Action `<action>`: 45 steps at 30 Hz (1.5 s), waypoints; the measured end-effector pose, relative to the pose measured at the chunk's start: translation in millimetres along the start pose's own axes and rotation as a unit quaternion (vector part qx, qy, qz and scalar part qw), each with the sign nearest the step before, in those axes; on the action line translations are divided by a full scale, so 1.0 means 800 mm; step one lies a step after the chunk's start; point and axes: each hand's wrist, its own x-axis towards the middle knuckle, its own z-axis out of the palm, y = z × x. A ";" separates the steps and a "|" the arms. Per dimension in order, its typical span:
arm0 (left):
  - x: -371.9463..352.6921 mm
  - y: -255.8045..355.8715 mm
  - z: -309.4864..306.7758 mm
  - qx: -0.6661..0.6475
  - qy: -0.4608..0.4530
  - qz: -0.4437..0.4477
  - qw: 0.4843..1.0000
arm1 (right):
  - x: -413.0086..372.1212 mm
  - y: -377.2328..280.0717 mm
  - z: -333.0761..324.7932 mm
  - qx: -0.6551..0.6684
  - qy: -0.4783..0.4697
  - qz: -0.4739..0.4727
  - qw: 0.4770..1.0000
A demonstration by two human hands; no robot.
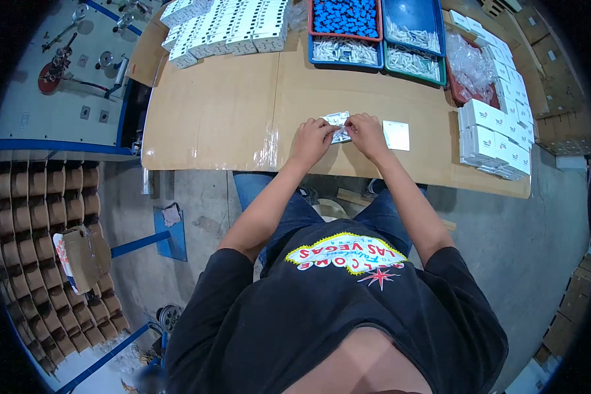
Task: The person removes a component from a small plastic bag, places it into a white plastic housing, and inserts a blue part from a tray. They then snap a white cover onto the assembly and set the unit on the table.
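Observation:
My left hand (312, 138) and my right hand (366, 133) meet at the near middle of the cardboard-covered table (210, 118). Both pinch a small white folded paper piece (338, 121) held between the fingertips, just above the tabletop. A flat white square card (396, 135) lies on the table just right of my right hand. What is inside the folded piece is hidden by my fingers.
Rows of small white boxes (226, 26) fill the far left of the table. Blue trays (345, 51) of small blue and white parts sit at the far middle. Stacked white boxes (492, 141) stand on the right edge. A cardboard divider rack (39, 217) stands at left.

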 end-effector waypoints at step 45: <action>-0.019 -0.011 -0.010 0.035 -0.043 -0.041 0.998 | 0.016 0.008 -0.035 0.066 -0.187 0.055 0.979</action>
